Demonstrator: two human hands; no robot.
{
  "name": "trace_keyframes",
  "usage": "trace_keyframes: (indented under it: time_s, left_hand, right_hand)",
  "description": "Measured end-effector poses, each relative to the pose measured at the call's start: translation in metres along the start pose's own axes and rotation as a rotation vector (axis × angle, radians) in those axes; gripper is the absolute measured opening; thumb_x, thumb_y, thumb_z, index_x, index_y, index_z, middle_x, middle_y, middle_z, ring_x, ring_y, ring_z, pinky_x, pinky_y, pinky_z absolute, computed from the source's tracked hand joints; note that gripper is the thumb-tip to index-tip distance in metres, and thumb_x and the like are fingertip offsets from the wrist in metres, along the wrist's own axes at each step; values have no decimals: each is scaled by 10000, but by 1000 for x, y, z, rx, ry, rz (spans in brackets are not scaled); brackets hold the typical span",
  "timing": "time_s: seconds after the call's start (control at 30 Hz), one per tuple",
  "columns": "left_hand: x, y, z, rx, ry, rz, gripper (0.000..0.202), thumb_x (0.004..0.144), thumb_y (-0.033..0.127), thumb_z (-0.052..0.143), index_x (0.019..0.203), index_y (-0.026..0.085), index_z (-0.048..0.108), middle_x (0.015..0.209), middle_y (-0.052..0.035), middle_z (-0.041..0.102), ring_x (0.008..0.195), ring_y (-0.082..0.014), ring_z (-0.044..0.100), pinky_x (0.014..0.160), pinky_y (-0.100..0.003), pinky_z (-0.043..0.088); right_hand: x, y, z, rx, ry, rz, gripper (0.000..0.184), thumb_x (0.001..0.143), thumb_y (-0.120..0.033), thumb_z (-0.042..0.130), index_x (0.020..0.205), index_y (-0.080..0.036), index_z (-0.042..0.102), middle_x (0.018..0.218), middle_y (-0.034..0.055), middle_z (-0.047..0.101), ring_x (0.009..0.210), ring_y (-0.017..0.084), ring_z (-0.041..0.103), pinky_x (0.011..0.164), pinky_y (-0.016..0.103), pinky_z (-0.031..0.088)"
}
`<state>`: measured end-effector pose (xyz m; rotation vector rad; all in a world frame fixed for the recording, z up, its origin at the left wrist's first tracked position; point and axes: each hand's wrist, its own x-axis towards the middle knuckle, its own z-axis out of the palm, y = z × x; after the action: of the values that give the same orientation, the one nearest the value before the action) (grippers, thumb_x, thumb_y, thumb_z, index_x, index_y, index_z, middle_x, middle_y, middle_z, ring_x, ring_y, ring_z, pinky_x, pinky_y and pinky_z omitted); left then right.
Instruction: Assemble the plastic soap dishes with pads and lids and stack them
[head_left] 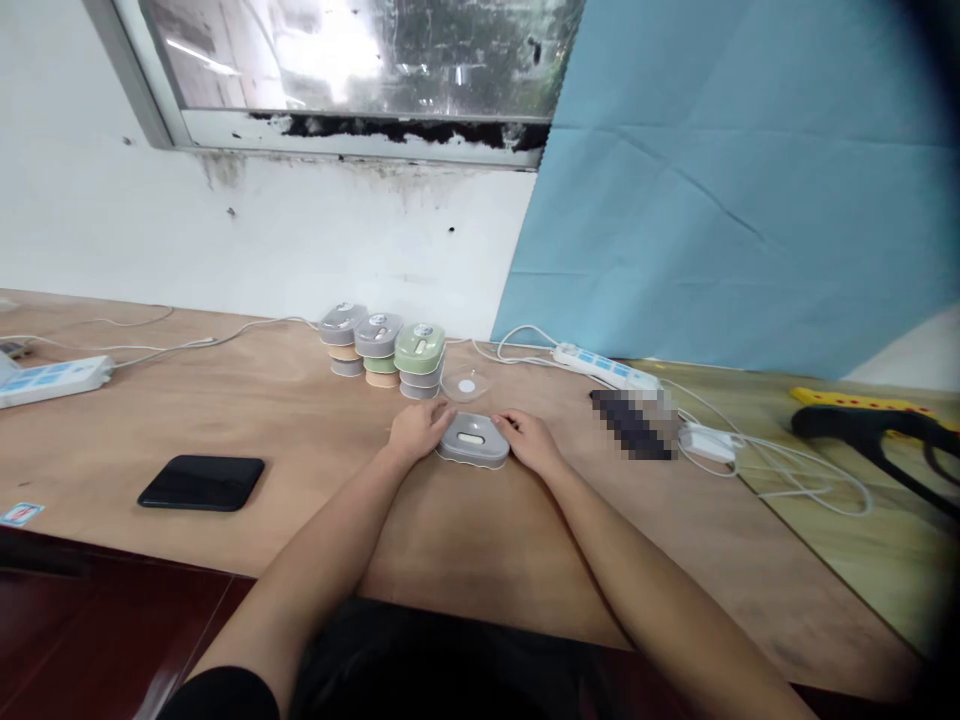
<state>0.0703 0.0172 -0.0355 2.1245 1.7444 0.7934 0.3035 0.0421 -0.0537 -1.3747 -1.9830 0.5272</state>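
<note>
A small grey container with a lid (474, 440) lies flat on the wooden table (300, 440). My left hand (417, 430) grips its left side and my right hand (529, 440) grips its right side, fingers curled on the edges. Just behind it lies a clear round lid with a white centre (466, 385). Further back stand three short stacks of similar containers (382, 352), grey, green and tan.
A black phone (202, 482) lies at the left. White power strips sit at the far left (52, 380) and back right (606, 368), with white cables and a charger (709, 443). A black-and-yellow tool (870, 420) rests at the right. A blue sheet hangs behind.
</note>
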Motion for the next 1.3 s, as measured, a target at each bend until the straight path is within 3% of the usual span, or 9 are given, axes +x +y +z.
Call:
trace_keyframes:
  time_s: [0.1,0.23,0.43,0.57,0.8,0.93,1.07,1.2,1.3]
  left_hand:
    - [2,5,-1,-24,88,194,509,892,526,448,1275,207,550,1137,-91,612,1064,-228,576,921,-329,445]
    - [12,14,0,-1,38,348,465,882,489,492,1233,198,582,1209,-94,569,1151,-230,525,1012,-335,398]
    - [43,30,7,167,-74,232,527,868,522,475,1254,170,543,1264,-136,554,1130,-269,563,945,-358,441]
    - [57,36,15,248,-194,85,435,894,453,430,1140,136,598,1082,-170,646,991,-279,635,841,-363,477]
    - [56,37,15,234,-32,101,327,824,167,493,1130,134,604,1113,-156,601,1032,-251,590,880,-339,453]
    - [49,37,-3,23,183,280,333,821,169,543,1148,146,603,1024,-97,607,940,-192,580,856,-292,450]
    - [30,30,-17,-239,219,419,393,876,316,549,1246,183,565,881,-32,617,748,-141,547,759,-270,449]
    - [12,15,-10,-554,210,228,519,902,431,490,1333,142,498,795,-20,612,659,-127,518,658,-261,438]
    - [10,6,0,-794,186,71,543,876,477,512,1259,96,563,680,-1,577,600,-116,498,595,-242,421]
  right_hand:
    - [-1,0,-1,27,-24,-8,326,882,-423,462,890,-201,701,846,36,718,744,179,634,653,260,441]
    - [-1,-1,-3,42,-47,-16,315,881,-412,469,898,-204,705,832,29,716,724,178,626,646,263,437]
    - [-1,0,-4,32,-50,-21,310,877,-406,482,926,-203,712,853,34,723,723,177,625,651,267,439]
    - [-2,1,-5,21,-62,-47,301,879,-400,483,905,-203,709,855,36,721,735,177,626,651,267,444]
    - [-4,2,-4,35,-31,-81,275,877,-389,491,922,-220,703,861,25,715,738,166,628,671,270,457]
    - [-3,5,-4,35,47,-34,298,860,-425,519,992,-214,683,863,37,705,724,166,623,675,282,472]
    - [-4,-1,-12,28,249,-19,539,827,-502,559,1271,-199,524,1011,76,678,643,156,593,679,329,505]
    - [-8,-17,-18,-28,298,-186,790,805,-494,602,1463,-228,256,1383,144,457,840,203,622,778,396,531]
    - [-12,-26,-17,-92,197,-331,800,787,-485,637,1463,-260,275,1428,120,405,1114,260,556,919,432,496]
